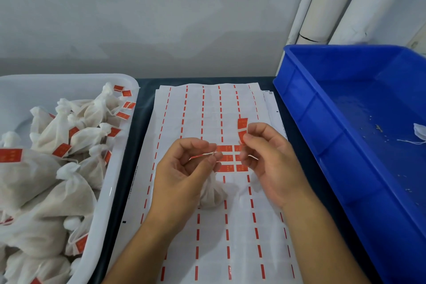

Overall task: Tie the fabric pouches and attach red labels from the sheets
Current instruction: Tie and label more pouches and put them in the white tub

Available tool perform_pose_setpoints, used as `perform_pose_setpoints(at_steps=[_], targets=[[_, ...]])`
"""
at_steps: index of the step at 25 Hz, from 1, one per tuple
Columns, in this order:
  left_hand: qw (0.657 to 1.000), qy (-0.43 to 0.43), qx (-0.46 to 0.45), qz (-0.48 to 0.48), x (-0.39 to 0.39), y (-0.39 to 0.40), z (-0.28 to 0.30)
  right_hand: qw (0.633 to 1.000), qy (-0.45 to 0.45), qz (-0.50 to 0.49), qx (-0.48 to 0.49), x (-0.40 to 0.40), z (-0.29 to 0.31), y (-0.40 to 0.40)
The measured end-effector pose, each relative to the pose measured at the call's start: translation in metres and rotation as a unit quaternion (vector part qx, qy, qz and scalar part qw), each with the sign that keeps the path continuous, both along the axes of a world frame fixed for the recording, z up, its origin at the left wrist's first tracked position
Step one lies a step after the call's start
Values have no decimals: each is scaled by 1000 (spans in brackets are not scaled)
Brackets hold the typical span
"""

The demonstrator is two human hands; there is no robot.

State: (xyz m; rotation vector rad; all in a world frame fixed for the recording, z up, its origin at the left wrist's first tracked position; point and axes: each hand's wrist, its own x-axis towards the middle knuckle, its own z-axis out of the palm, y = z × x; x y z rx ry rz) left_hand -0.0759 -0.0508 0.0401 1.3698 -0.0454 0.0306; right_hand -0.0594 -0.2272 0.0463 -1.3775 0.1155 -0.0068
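Above sheet [207, 108] — right hand [265, 157] pinching label [242, 129]

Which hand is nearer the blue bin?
Right. The right hand, pinching a red label, is beside the blue bin; the left hand is farther away, over the label sheet.

A red label [242, 130] was held upright, pinched at its lower end, over the label sheets [207, 237] – mostly stripped, a few red labels [227, 158] left mid-sheet. One small white pouch [211, 193] was seen lying on the sheets; many tied, labelled pouches [57, 157] were heaped at left.
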Motion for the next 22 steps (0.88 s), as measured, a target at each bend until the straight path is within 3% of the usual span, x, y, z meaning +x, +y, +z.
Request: perform_pose_setpoints(at_steps=[8,18,22], targets=[[997,-54,44,-12,-1,2,1,983,-55,132,-117,-11,12,0],[995,-74,28,-63,-4,2,-1,978,-70,90,-177,-12,6,7],[996,-77,43,-33,-4,1,-2,974,-70,79,-201,-12,5,7]])
